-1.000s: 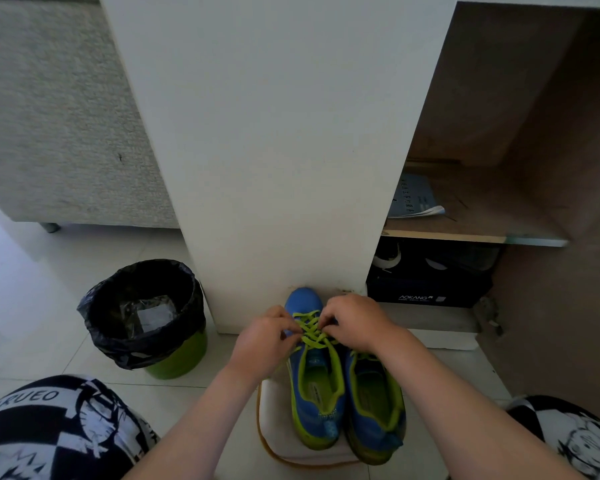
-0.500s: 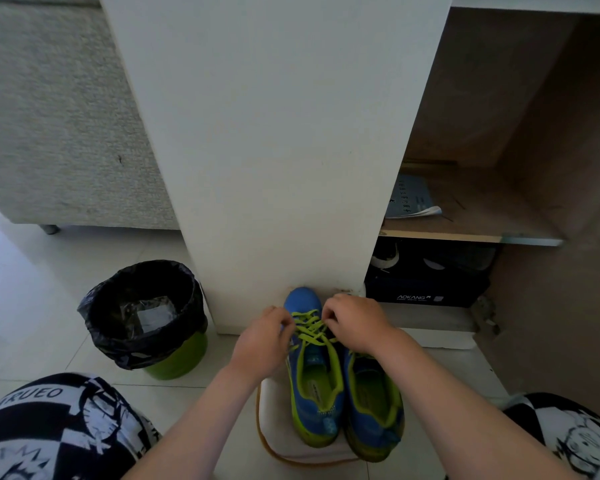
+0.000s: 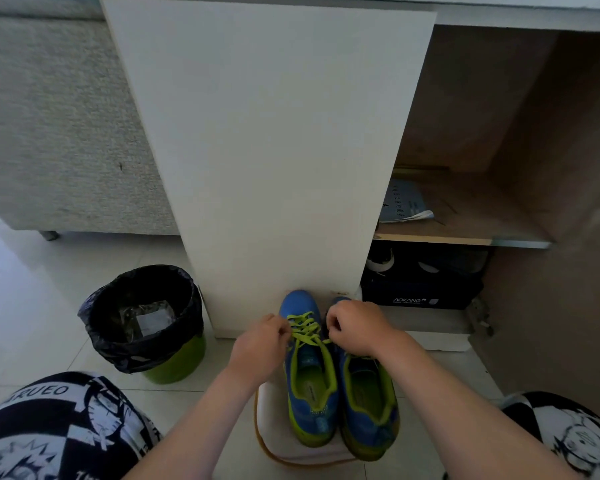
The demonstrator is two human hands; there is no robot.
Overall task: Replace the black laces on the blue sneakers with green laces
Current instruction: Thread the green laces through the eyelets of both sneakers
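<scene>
- Head view: the left hand (image 3: 260,344) and the right hand (image 3: 357,329) each make a small, tight grip. The fingers are curled in and seem to pinch the green lace (image 3: 305,329), one hand on each side.
- The lace zigzags across the gap between the two grips.
- The left blue sneaker (image 3: 309,393) lies right under the grips, with its toe past them, away from the person. No black lace shows on it.
- The right blue sneaker (image 3: 368,410) touches it, and its front is hidden under the right grip.
- Both shoes sit on a white pad (image 3: 274,441) on the floor, on the person's side of the grips.
- The lace looks thin, soft and very light. I think it will flop and slip, so it is best pinched close to its stiff tip. The tips are hidden in the fingers.
- The shoe looks light too. It may slide when the lace is pulled, so hold it by the side, next to the holes.
- A bin (image 3: 146,320) stands well apart, left of the left grip.
</scene>
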